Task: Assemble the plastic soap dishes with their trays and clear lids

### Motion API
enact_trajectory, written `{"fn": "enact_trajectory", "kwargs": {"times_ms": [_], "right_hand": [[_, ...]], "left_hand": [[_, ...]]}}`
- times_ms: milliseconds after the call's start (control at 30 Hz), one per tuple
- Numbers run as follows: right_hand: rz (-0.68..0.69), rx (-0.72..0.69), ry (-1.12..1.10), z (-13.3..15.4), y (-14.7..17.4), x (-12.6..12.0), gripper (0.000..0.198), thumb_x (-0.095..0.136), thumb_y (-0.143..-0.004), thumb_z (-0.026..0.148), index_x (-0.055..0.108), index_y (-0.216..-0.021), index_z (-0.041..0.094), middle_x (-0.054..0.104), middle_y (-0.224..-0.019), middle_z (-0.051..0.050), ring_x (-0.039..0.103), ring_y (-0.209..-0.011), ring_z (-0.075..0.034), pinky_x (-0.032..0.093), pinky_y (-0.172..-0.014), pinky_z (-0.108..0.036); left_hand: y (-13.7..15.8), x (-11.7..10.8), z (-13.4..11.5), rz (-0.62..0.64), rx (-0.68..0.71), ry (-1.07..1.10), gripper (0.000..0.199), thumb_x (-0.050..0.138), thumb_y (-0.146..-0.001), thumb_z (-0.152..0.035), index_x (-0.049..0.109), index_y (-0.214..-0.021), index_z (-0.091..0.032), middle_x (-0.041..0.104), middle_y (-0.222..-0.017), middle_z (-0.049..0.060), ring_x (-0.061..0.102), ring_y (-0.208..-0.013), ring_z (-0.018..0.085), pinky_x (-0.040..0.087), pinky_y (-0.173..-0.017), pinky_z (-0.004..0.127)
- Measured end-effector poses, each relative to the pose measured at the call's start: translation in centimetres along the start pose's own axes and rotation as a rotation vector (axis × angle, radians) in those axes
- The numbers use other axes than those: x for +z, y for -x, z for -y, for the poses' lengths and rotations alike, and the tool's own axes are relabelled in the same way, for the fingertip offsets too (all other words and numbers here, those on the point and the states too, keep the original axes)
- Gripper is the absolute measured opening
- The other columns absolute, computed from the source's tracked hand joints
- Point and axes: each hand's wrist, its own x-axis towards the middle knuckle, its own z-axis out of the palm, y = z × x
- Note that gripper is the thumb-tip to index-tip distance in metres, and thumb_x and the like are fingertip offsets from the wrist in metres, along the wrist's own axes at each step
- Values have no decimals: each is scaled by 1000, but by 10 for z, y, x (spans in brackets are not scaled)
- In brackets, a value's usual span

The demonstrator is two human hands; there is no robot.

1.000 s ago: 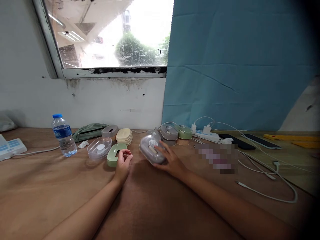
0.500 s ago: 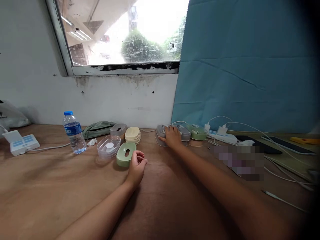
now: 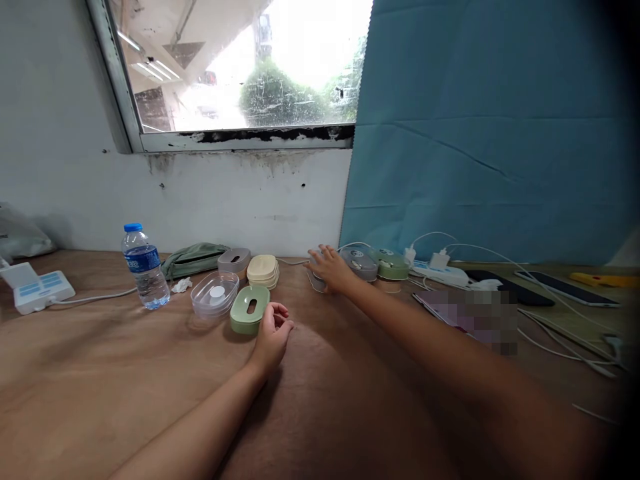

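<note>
My left hand (image 3: 273, 332) rests on the table at the right side of a light green oval box lid (image 3: 243, 319) with a slot in its top. Its fingers are loosely curled, thumb apart, and nothing shows in them. Further back, my right hand (image 3: 331, 268) lies with spread fingers over the leftmost grey box (image 3: 316, 283), hiding most of it. Right of that hand stand a second grey box (image 3: 361, 265) and a green-lidded box (image 3: 393, 265). Beside the green lid are a clear plastic tub (image 3: 213, 303), a stack of cream lids (image 3: 263, 270) and a grey slotted box (image 3: 234, 260).
A water bottle (image 3: 147, 273) stands at left, near a green pouch (image 3: 195, 260) and a crumpled tissue (image 3: 181, 285). Power strips (image 3: 47, 292), white cables and phones (image 3: 565, 288) lie at the sides. A wall with a window (image 3: 240, 73) and a blue cloth (image 3: 480, 133) closes the back.
My right hand has shifted slightly left across the leftmost grey box, and its fingers have spread wider. My left hand stays beside the green lid. The view has turned slightly.
</note>
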Motion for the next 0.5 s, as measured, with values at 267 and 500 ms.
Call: {"fn": "enact_trajectory", "kwargs": {"times_ms": [267, 500], "right_hand": [[165, -204, 55, 16, -24, 33, 22, 49, -85, 26, 54, -104, 16, 54, -111, -6, 51, -101, -20, 42, -85, -42], [208, -167, 65, 20, -30, 43, 24, 47, -86, 28, 52, -106, 16, 54, -109, -7, 55, -93, -17, 47, -78, -38]], "left_hand": [[5, -1, -8, 51, 61, -101, 14, 47, -67, -14, 43, -80, -18, 45, -75, -2, 45, -66, 10, 37, -64, 22], [7, -1, -9, 116, 147, -182, 15, 45, -68, -11, 43, -81, -18, 46, -80, 0, 47, -72, 11, 38, -69, 24]]}}
